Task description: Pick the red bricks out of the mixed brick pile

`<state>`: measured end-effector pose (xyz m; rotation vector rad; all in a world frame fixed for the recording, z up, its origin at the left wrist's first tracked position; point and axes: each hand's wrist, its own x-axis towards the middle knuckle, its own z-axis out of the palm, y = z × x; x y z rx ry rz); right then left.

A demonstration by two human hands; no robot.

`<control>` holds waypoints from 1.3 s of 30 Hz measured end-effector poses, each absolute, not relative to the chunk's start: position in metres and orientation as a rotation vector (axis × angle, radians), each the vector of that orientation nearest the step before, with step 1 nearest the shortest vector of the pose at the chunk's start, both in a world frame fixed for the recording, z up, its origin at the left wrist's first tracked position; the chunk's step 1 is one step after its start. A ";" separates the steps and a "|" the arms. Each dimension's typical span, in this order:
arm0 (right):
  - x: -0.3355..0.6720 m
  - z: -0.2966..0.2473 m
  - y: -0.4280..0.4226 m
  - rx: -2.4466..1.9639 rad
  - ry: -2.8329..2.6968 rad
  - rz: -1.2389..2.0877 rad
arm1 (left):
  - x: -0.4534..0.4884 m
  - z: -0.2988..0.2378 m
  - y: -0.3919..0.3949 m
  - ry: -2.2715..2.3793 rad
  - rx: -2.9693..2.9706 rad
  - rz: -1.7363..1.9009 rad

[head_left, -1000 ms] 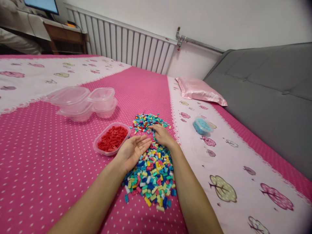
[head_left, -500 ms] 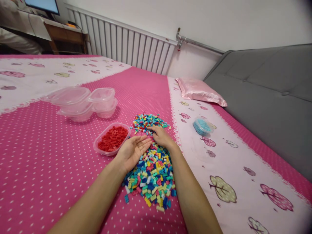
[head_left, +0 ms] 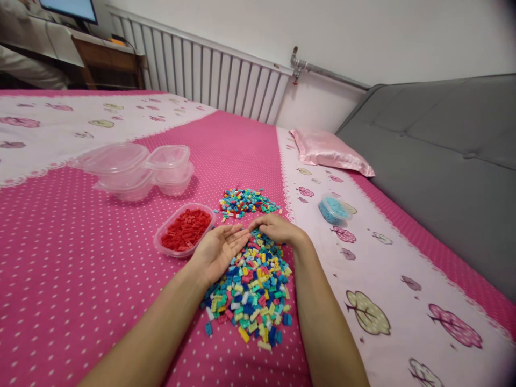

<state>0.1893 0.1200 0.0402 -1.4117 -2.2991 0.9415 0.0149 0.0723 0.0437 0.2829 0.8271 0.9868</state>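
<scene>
My left hand (head_left: 221, 248) lies palm up with its fingers stretched out, between the tub of red bricks and the near heap; no brick shows in the palm. At its fingertips is my right hand (head_left: 274, 228), palm down, with its fingers curled together; whatever they may hold is hidden. Below both hands spreads a large heap of toy building bricks (head_left: 253, 301) in blue, green, yellow, pink and white. A smaller pile of mixed bricks (head_left: 246, 201) lies just beyond the hands. To the left stands an open clear tub (head_left: 158, 244) full of red bricks (head_left: 187, 228).
Stacked clear lidded tubs (head_left: 133, 174) stand at the back left. A small tub of light blue bricks (head_left: 334, 208) sits on the right, near a pink pillow (head_left: 328, 153). A grey headboard (head_left: 435, 145) borders the bed. A person's leg (head_left: 30, 70) shows by the desk.
My right hand has drawn back from the smaller pile towards me and a little right, and its fingers now curl by the left fingertips. My left hand has hardly moved.
</scene>
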 end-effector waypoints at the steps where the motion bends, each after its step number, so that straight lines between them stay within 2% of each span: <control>1: 0.192 0.042 0.119 -1.387 -2.291 0.975 | 0.015 0.044 0.072 0.820 0.284 0.986; 3: 0.197 0.043 0.120 -1.392 -2.209 0.949 | 0.015 0.043 0.072 0.819 0.285 0.989; 8: 0.206 0.031 0.129 -1.727 -1.773 0.434 | 0.014 0.042 0.073 0.835 0.282 0.994; 11: 0.209 0.014 0.138 -1.812 -1.699 0.290 | 0.014 0.042 0.073 0.842 0.285 0.997; 15: 0.212 -0.009 0.148 -1.847 -1.636 0.332 | 0.013 0.042 0.073 0.832 0.292 0.995; 18: 0.214 -0.016 0.152 -1.715 -1.774 0.368 | 0.014 0.042 0.073 0.835 0.287 1.000; 26: 0.210 -0.004 0.150 -1.368 -2.028 0.480 | 0.014 0.043 0.073 0.827 0.270 1.002; 33: 0.208 0.013 0.137 -1.826 -1.730 0.425 | 0.014 0.044 0.073 0.837 0.267 1.000; 39: 0.208 0.022 0.134 -1.931 -1.521 0.334 | 0.013 0.042 0.074 0.822 0.259 1.004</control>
